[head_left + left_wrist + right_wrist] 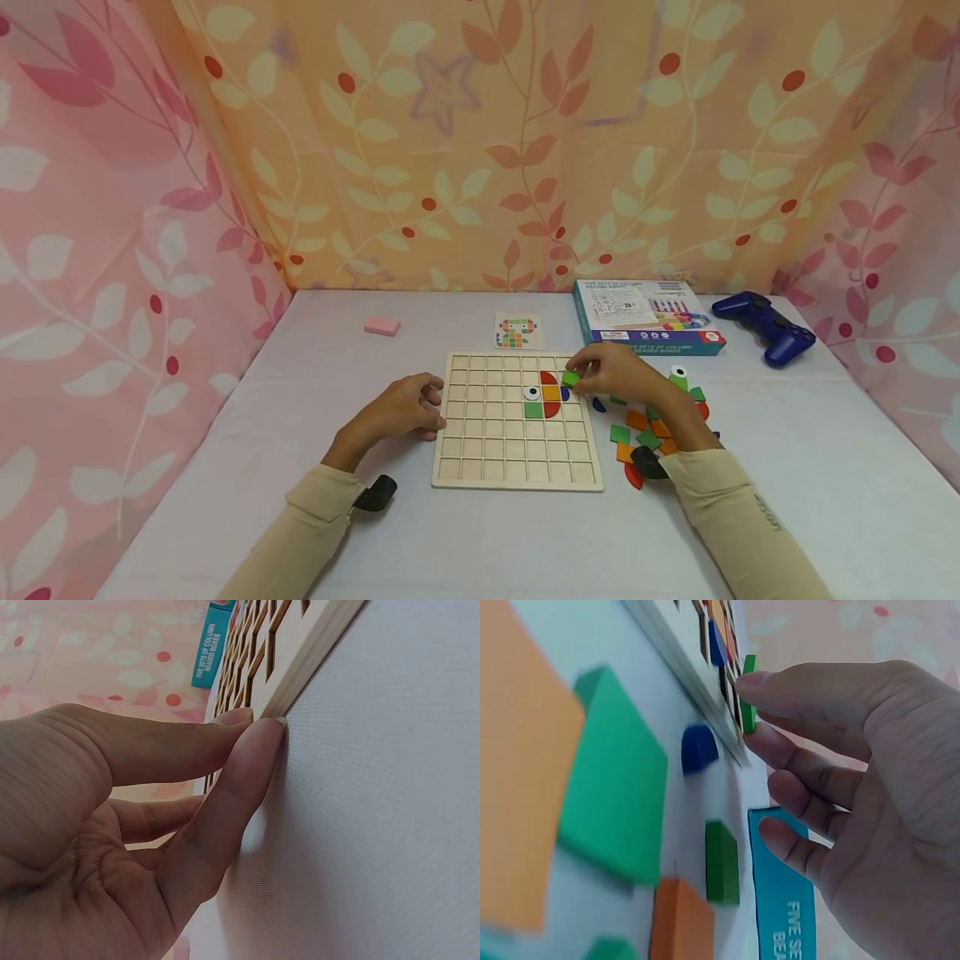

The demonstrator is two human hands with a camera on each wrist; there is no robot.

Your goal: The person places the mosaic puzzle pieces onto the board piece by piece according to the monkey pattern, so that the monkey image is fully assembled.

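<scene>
A wooden grid board (480, 450) lies on the table with a few coloured tiles set in its upper right cells. At the board's left edge, my left hand (401, 408) holds on with curled fingers; thumb and a fingertip meet the rim in the left wrist view. My right hand (618, 372) pinches a green tile (571, 378) between thumb and finger over the board's upper right. Near it in the grid are an orange square (551, 393), red curved pieces (548, 378), a white eye disc (532, 393), a green square (533, 410) and a blue piece (566, 394).
Loose tiles (620, 434) in green, orange, red and blue lie right of the board, partly under my right forearm. Behind the board is a pattern card (517, 331). A box (645, 317), a blue game controller (765, 327) and a pink block (382, 326) stand farther back.
</scene>
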